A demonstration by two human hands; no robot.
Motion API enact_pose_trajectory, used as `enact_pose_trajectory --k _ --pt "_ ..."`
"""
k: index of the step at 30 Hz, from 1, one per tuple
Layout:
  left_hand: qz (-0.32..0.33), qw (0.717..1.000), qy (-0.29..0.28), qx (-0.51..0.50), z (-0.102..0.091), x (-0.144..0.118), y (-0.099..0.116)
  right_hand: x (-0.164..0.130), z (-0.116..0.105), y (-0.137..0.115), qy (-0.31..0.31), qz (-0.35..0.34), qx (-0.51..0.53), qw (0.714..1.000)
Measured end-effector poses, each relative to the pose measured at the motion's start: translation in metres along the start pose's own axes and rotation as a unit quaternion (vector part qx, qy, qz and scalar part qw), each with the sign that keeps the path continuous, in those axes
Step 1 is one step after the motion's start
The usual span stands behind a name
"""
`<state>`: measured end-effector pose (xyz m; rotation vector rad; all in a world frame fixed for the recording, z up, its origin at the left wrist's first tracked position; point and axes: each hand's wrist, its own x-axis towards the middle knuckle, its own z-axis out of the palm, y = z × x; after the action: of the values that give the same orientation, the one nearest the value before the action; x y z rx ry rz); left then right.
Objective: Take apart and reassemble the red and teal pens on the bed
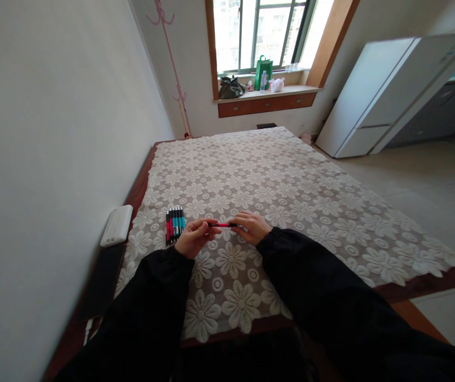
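Two hands share one red pen (222, 225), held level just above the table (291, 180), which wears a white lace cloth with big flower shapes. Left hand (195, 237) pinches the pen's left end, grip narrow, fingers curled over it so that tip is hidden. Right hand (251, 226) covers the pen's right end, grip closed on it; whether a cap sits under those fingers, cannot tell. Only the short middle stretch of the pen shows between the hands.

Pen bundle (174, 224) lies on the cloth just left of the pen, beside the left hand, not touching it as far as visible. Red, teal and black barrels packed side by side, ends pointing away from the person; exact count hard to make out, any band around them too small to see.

White flat box (116, 225) sits further left of the pen, at the table edge by the wall; what it is stays unclear.

Black sleeves (323, 286) cover both forearms and hide the near table edge below the pen. Far beyond the pen, a window sill (265, 94) carries a green bag (263, 71) and small blurred items. White fridge (374, 95) stands far right of the pen, cut off by the frame edge.
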<state>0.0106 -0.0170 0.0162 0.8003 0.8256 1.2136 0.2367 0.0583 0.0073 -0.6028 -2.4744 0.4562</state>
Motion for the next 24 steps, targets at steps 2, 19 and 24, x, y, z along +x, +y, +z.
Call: enact_pose_trajectory --k 2,19,24 --pt "0.034 0.994 0.023 0.102 0.002 0.001 0.001 0.000 0.001 0.002 0.015 0.017 -0.013 1.000" --pt "0.006 0.577 0.255 0.776 -0.065 0.005 0.056 -0.001 0.005 0.006 0.049 0.117 -0.133 0.983" --pt "0.026 0.580 0.250 0.775 -0.060 0.007 0.051 -0.003 0.009 0.011 0.030 0.104 -0.092 0.990"
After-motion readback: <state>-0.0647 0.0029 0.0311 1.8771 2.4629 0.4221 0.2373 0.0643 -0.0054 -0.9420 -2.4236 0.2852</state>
